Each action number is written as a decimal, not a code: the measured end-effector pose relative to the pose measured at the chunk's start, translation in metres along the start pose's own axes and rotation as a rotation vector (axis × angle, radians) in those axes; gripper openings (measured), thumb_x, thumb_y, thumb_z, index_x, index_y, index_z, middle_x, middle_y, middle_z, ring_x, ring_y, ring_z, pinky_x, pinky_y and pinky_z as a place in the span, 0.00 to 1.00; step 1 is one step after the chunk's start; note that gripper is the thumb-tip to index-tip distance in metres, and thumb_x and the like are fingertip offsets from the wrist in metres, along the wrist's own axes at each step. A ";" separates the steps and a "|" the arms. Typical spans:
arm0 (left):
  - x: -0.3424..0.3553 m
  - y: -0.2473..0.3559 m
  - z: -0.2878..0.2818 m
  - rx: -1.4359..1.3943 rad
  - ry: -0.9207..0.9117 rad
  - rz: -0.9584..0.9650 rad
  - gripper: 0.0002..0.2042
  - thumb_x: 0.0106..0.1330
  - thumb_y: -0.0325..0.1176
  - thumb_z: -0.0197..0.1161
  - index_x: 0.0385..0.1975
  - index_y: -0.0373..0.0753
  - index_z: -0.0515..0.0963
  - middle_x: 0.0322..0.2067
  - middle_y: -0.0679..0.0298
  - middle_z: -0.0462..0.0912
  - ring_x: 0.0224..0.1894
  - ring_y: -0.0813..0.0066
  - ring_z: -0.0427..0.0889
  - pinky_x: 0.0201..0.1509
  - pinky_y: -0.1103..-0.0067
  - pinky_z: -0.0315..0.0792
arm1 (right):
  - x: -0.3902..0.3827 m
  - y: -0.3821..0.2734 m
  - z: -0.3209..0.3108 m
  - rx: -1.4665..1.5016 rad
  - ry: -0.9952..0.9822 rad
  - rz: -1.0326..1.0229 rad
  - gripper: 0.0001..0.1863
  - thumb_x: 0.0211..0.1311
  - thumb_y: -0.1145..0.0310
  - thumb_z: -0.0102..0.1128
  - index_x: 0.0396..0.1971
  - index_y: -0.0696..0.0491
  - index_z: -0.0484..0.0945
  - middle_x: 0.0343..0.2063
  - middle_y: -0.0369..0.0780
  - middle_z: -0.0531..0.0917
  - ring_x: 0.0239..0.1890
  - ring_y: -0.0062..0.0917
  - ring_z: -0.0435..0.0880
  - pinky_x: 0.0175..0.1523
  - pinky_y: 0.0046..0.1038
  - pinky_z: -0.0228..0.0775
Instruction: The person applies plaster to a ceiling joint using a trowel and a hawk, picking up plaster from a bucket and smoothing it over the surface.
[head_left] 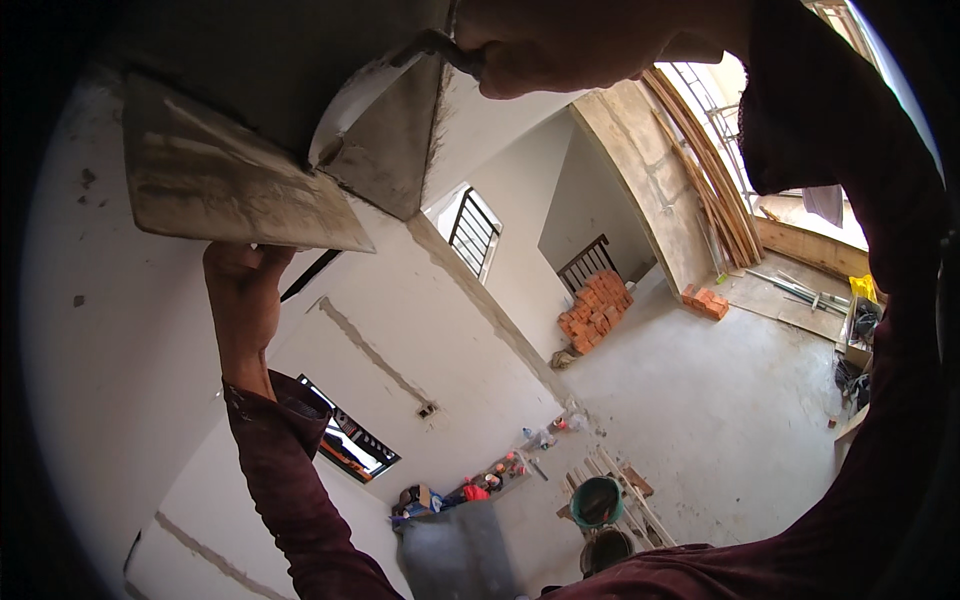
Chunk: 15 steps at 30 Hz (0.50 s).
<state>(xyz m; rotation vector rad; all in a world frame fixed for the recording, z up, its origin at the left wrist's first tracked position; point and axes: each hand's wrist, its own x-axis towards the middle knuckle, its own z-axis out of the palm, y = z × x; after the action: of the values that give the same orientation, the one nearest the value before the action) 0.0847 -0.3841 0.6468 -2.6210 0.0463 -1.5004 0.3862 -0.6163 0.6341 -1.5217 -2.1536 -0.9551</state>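
Observation:
My left hand (245,300) is raised at the left and closed under a flat plasterer's hawk (240,195), gripping it from below. Grey-brown smears of mortar cover the board's face. My right hand (560,50) reaches across the top, its fingers wrapped around the dark handle of a trowel (365,100). The trowel's pale blade slants down to the left, and its lower tip is at the hawk's far edge; whether they touch I cannot tell. Above and behind both tools is a dark grey plastered surface (230,50), with a lighter grey angled face (395,150) beside the blade.
Far below, a stack of orange bricks (595,310) stands by the wall. Green bucket (597,500) and planks are on the floor (680,420). Long timber strips (700,170) lean at the right. Assorted items (480,485) lie along the wall near a grey sheet (455,550).

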 end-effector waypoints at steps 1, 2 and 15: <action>0.000 -0.003 -0.003 0.018 -0.020 0.006 0.08 0.63 0.29 0.70 0.36 0.30 0.83 0.33 0.63 0.86 0.37 0.78 0.80 0.49 0.79 0.71 | -0.002 -0.003 0.002 0.001 0.006 -0.009 0.18 0.67 0.64 0.51 0.29 0.66 0.78 0.29 0.54 0.82 0.35 0.45 0.82 0.43 0.42 0.73; -0.001 -0.002 -0.003 0.012 -0.017 0.001 0.09 0.64 0.29 0.70 0.37 0.30 0.83 0.33 0.63 0.86 0.38 0.78 0.80 0.49 0.79 0.71 | 0.000 0.001 -0.001 0.005 0.003 -0.012 0.18 0.67 0.64 0.51 0.29 0.66 0.78 0.29 0.54 0.82 0.35 0.45 0.82 0.44 0.42 0.73; 0.003 -0.001 0.000 0.013 -0.066 0.012 0.12 0.65 0.32 0.69 0.42 0.31 0.81 0.34 0.65 0.84 0.38 0.80 0.77 0.48 0.79 0.69 | -0.031 0.000 -0.011 -0.023 0.004 0.021 0.16 0.67 0.64 0.52 0.30 0.64 0.77 0.29 0.51 0.82 0.35 0.43 0.82 0.44 0.41 0.74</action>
<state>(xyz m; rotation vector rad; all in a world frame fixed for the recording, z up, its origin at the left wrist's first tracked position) 0.0861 -0.3839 0.6498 -2.6530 0.0451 -1.4046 0.3966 -0.6456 0.6234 -1.5486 -2.1262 -0.9791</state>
